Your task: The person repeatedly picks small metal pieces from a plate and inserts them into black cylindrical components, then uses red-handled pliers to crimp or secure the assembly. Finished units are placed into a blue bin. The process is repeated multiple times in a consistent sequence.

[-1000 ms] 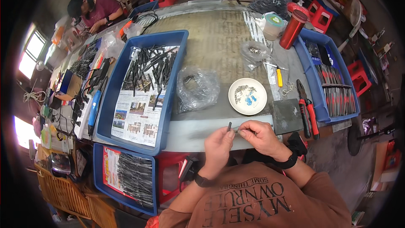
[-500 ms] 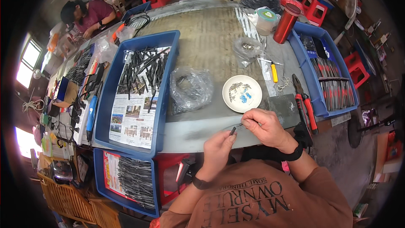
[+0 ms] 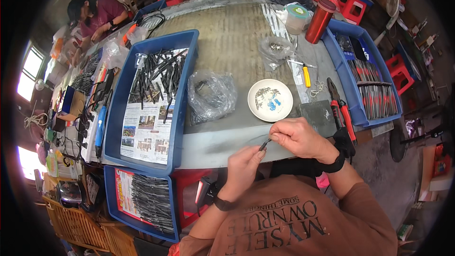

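Piece [image 3: 264,145], slim and black: one, between both hands over the pale near edge of the table [image 3: 213,148]. Left hand [image 3: 244,165]: thumb and fingers grip its lower end. Right hand [image 3: 301,137]: fingertips closed together at its upper end; exact contact too small to tell. Clock taken from the piece. Twelve: white dish [image 3: 254,111], holding small metallic and blue bits [image 3: 272,103]. One: yellow-handled tool [image 3: 306,77]; red flask [image 3: 320,22] farther off. Two: red-handled pliers [image 3: 347,119]; just past them, blue tray [image 3: 353,92] with red-and-dark stacks [image 3: 377,98]. Ten: large blue tray [image 3: 183,95], black strips [image 3: 154,71] lying on printed paper [image 3: 135,144]. Between ten and eleven: clear plastic bag [image 3: 218,102]. Eight: smaller blue tray [image 3: 174,208] of dark strips [image 3: 151,201].
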Demonstrator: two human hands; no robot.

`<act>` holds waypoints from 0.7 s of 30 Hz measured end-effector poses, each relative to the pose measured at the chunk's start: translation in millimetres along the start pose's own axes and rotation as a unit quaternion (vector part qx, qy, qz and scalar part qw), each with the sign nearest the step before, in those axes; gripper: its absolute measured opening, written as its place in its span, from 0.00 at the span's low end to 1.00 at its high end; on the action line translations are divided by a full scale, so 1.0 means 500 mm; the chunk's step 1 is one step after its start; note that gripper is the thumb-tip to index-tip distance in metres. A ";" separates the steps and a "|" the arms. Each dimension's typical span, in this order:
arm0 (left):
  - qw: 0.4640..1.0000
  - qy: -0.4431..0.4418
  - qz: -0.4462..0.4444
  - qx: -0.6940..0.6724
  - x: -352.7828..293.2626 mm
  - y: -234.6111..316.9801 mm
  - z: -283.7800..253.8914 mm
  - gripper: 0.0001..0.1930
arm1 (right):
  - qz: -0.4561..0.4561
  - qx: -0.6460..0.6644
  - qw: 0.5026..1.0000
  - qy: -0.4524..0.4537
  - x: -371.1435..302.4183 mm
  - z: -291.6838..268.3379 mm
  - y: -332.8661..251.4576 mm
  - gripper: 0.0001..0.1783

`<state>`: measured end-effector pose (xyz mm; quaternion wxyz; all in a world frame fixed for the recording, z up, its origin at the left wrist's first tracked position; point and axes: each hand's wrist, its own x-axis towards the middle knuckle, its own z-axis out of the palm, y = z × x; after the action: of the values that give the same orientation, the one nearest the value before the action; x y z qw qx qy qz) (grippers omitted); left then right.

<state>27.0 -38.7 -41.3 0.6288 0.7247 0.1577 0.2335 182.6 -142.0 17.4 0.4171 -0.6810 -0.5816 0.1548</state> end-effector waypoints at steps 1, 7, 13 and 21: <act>1.000 -0.006 -0.013 0.001 -0.001 0.002 -0.001 0.06 | 0.000 -0.001 1.000 -0.010 0.003 -0.003 0.000 0.07; 0.999 -0.001 -0.008 0.031 -0.002 0.009 0.000 0.06 | 0.003 0.008 1.000 -0.030 0.011 -0.004 -0.003 0.06; 0.997 0.003 0.020 0.080 0.002 0.017 -0.001 0.05 | 0.017 0.006 1.000 -0.021 0.008 0.007 -0.004 0.06; 0.998 0.002 0.005 0.069 -0.003 0.005 0.004 0.06 | 0.014 0.010 1.000 -0.011 -0.001 0.018 -0.002 0.06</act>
<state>26.4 -41.5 -39.3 0.5760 0.7666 0.1705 0.2269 175.6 -138.8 12.7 0.4151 -0.6831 -0.5753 0.1736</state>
